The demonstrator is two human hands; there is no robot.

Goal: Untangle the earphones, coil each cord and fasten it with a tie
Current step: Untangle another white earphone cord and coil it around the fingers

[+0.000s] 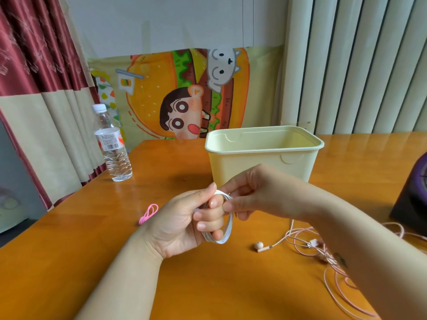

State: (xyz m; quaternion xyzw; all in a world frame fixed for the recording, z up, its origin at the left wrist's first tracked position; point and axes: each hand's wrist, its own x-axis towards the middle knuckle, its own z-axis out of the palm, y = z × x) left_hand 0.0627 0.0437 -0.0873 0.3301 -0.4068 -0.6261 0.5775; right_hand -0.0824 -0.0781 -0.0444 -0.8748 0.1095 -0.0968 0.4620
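Note:
A white earphone cord point(227, 229) is wound in several loops around the fingers of my left hand point(184, 224), above the middle of the wooden table point(92, 239). My right hand point(251, 197) pinches the same coil at its top, fingertips against my left thumb. A pink earphone set point(307, 241) lies loose and tangled on the table to the right, partly under my right forearm, with one earbud point(258, 245) lying apart. A pink tie point(149, 213) rests on the table left of my left hand.
A pale yellow open bin point(261, 162) stands just behind my hands. A water bottle point(113, 144) stands at the back left near the table edge. A dark purple object point(411, 199) sits at the right edge. Curtains hang at the left.

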